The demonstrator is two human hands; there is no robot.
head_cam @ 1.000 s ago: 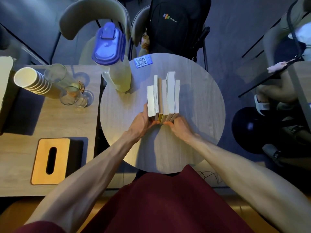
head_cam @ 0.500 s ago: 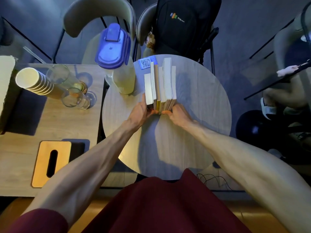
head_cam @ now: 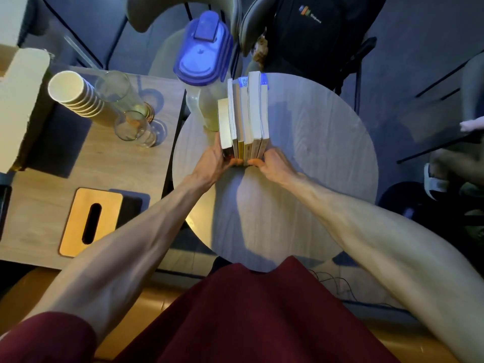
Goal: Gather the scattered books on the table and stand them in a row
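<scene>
- The left hand (head_cam: 213, 163) and right hand (head_cam: 272, 165) press together the upright row of pale paperback books (head_cam: 245, 116), one grip on each side.
- Beyond the grip, the row stands on the round grey wooden tabletop (head_cam: 314, 142).

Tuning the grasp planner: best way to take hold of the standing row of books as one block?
Squeeze the row of books at its two outer covers, low by the spines, one hand per side, as the left hand and right hand do now. Flat covers give purchase; the pitcher crowds the left.
</scene>
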